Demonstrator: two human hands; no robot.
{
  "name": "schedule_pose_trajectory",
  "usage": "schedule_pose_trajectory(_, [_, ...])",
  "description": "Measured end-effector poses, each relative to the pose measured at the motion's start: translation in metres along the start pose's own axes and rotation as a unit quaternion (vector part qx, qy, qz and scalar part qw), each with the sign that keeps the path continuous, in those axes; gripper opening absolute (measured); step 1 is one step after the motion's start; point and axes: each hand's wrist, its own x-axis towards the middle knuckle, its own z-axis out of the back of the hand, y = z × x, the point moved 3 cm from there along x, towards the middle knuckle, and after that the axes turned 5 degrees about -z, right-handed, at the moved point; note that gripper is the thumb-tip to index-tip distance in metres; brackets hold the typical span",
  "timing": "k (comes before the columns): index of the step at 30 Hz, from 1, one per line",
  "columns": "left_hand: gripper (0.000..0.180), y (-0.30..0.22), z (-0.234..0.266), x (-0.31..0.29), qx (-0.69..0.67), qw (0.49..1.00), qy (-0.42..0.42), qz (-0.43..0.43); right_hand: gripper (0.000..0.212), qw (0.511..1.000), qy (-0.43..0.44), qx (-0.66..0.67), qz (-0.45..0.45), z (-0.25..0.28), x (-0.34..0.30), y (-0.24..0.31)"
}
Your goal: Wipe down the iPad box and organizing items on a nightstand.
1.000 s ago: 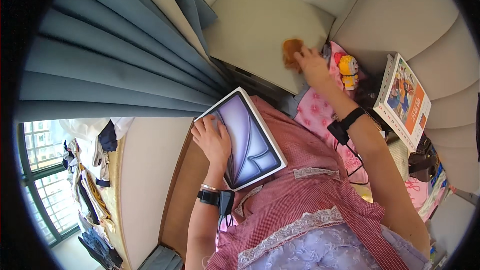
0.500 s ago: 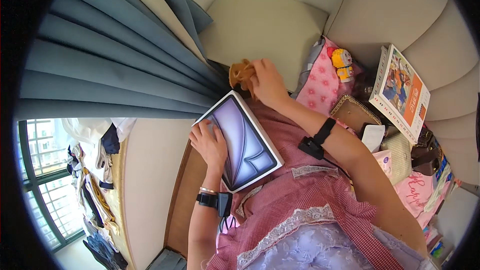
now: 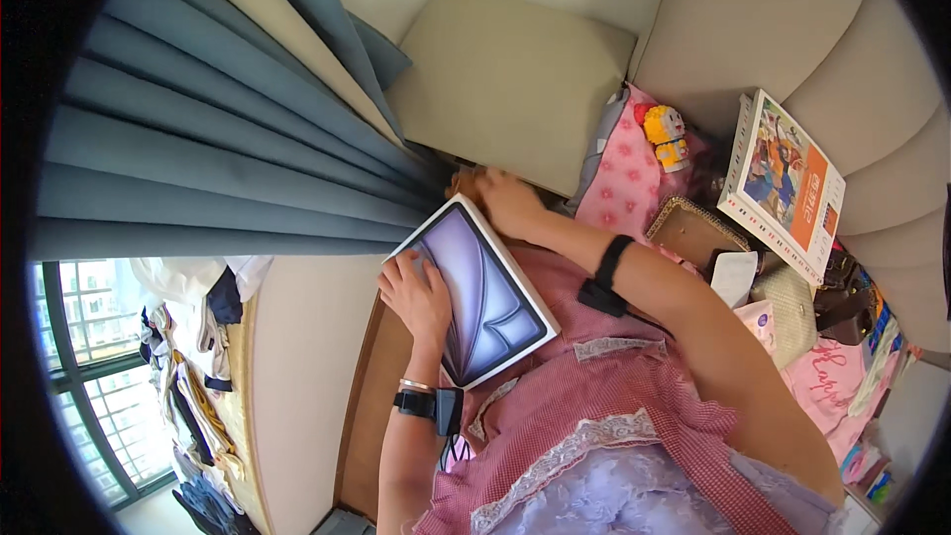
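A white tablet box (image 3: 495, 312) with a purple-blue picture on its lid lies slanted on my lap. My left hand (image 3: 416, 297) rests on its left side, fingers stretched out and spread, their tips at the edge. Just beyond the box's top corner, my right hand (image 3: 507, 203) is closed on a soft-looking, crumpled brown thing (image 3: 463, 181). That brown thing is blurred and mostly hidden by the hand and the box, so its exact kind does not show.
Blue-grey curtains (image 3: 228, 168) hang at the left, by a beige cushioned seat (image 3: 510, 89). To the right are a pink flowered cloth (image 3: 624, 159), a yellow toy figure (image 3: 666, 137), a brown tray (image 3: 679, 228) and a boxed set (image 3: 788, 178) against the padded backrest (image 3: 753, 20).
My right hand has come down with the brown thing, from above the box's top corner to close behind it. My left hand has stayed on the box. The view has shifted slightly.
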Motion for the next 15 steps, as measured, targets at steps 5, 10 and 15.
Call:
schedule_pose_trajectory(5, [0.022,0.003,0.009,-0.009,-0.002,1.000,-0.009,0.017,0.033,0.977,-0.074,0.192,-0.059,0.030,0.019,-0.001])
schedule_pose_trajectory(10, [0.025,0.007,0.010,-0.006,0.001,1.000,-0.002,-0.002,0.040,0.933,-0.265,0.202,-0.139,0.142,0.001,-0.027])
schedule_pose_trajectory(15, [0.022,0.002,0.006,0.001,-0.001,1.000,0.002,-0.002,0.055,0.936,-0.235,0.055,-0.255,0.151,-0.006,-0.062])
